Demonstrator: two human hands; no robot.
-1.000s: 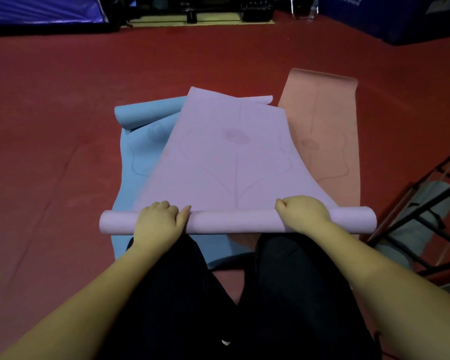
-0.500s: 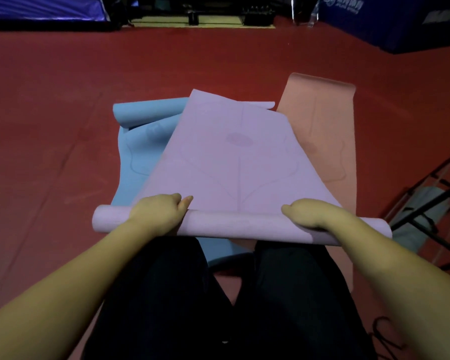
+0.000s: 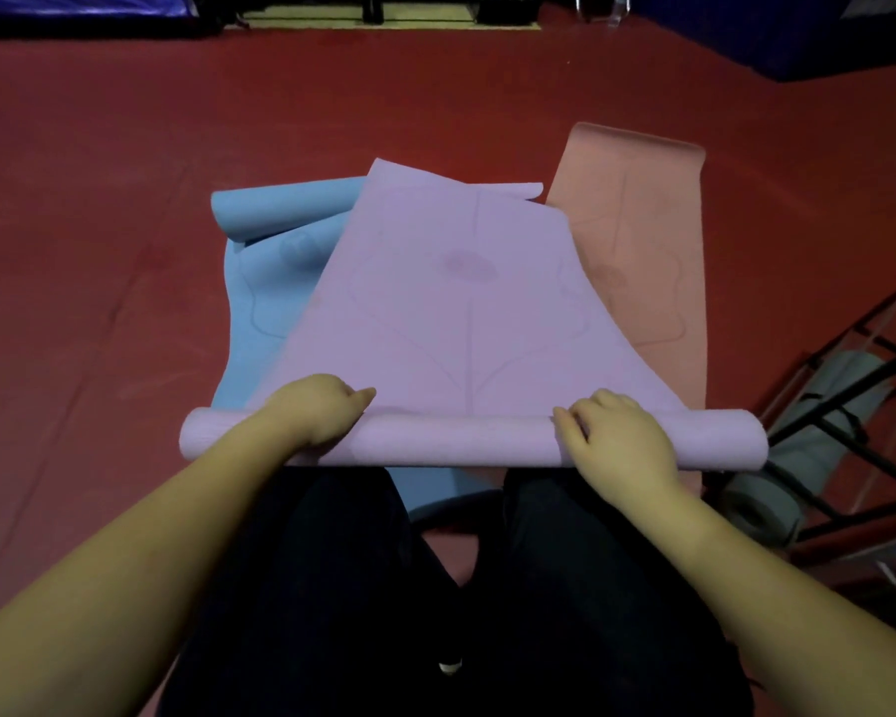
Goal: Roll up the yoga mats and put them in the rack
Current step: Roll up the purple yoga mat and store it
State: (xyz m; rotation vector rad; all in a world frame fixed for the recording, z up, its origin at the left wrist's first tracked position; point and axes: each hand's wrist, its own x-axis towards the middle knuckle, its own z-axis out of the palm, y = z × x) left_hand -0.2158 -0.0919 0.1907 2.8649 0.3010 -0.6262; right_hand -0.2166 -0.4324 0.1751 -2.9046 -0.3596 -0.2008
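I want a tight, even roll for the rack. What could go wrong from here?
The purple mat lies skewed across the blue mat and orange mat, so the roll may telescope. Its far corner is folded, which could roll in as a crease. The left hand and right hand sit inboard; the ends may loosen.

No legible text, label, brand, number or sign in the head view. The lilac foam yoga mat (image 3: 466,302), stretching away beyond both hands, carries only faint printed alignment lines and an oval mark, no characters. The dark blue padded barrier (image 3: 777,33), far beyond the right hand at the top right, shows no readable lettering.
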